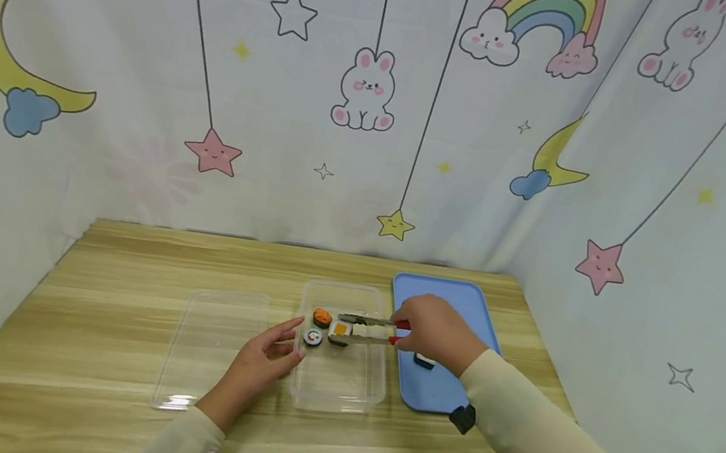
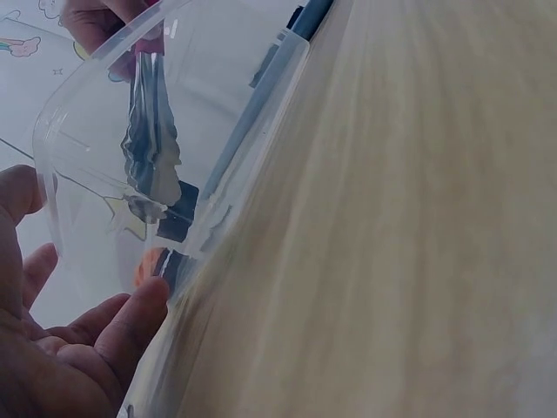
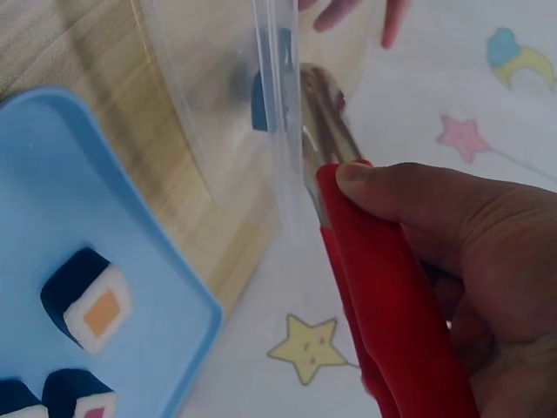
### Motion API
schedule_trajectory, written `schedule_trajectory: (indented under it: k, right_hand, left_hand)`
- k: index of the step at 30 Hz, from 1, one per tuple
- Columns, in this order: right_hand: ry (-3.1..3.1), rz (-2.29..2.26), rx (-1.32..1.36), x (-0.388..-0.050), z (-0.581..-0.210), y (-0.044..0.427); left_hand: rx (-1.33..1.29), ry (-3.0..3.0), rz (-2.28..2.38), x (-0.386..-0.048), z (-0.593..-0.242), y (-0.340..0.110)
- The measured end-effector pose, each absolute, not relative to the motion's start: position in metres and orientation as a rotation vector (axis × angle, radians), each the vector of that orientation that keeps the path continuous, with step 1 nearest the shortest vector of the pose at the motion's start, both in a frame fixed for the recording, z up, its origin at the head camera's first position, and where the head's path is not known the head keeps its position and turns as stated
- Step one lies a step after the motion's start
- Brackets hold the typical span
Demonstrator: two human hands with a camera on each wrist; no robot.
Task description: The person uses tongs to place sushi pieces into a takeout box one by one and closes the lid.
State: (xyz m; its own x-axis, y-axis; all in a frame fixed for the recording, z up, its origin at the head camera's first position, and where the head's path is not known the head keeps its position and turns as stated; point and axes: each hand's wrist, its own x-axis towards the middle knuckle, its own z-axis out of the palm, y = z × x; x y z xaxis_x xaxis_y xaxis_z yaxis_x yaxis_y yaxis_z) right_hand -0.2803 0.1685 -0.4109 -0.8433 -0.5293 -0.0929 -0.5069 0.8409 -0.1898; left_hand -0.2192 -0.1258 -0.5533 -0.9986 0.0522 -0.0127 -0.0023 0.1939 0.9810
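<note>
My right hand (image 1: 435,333) grips the red handles (image 3: 383,287) of metal tongs (image 1: 359,340). The tongs reach over the right wall of a clear plastic container (image 1: 340,389). Between their tips is a toy sushi piece with a yellow-orange centre (image 1: 340,329), low inside the container; whether it touches the bottom I cannot tell. Beside it lie an orange-topped sushi piece (image 1: 322,317) and a small round sushi roll (image 1: 313,337). At the container's left wall, my left hand (image 1: 263,361) touches the outside with loosely extended fingers (image 2: 139,322).
On the right lies a blue tray (image 1: 432,392), partly behind my right hand. Sushi pieces rest on it, among them one with an orange square centre (image 3: 96,305). A clear lid (image 1: 192,358) lies flat left of the container. A printed cloth (image 1: 281,206) hangs behind the wooden table (image 1: 102,344).
</note>
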Motion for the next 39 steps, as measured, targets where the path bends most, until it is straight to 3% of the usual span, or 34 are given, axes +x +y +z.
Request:
schedule_trajectory:
  k: [16,23,39]
  right_hand:
    - [2.93,-0.33,-0.817,-0.28,-0.411,0.183]
    - [3.056,-0.521,-0.679,-0.277,-0.41,0.229]
    - [3.076,-0.586,-0.199,-0.245,-0.454,0.35]
  left_hand:
    - [0.059,2.39,1.984,-0.217,-0.552,-0.124]
    - [0.044,2.402,1.966,-0.219,-0.554,-0.124]
    - [0.037,2.384,1.948,-0.22,-0.554,-0.125]
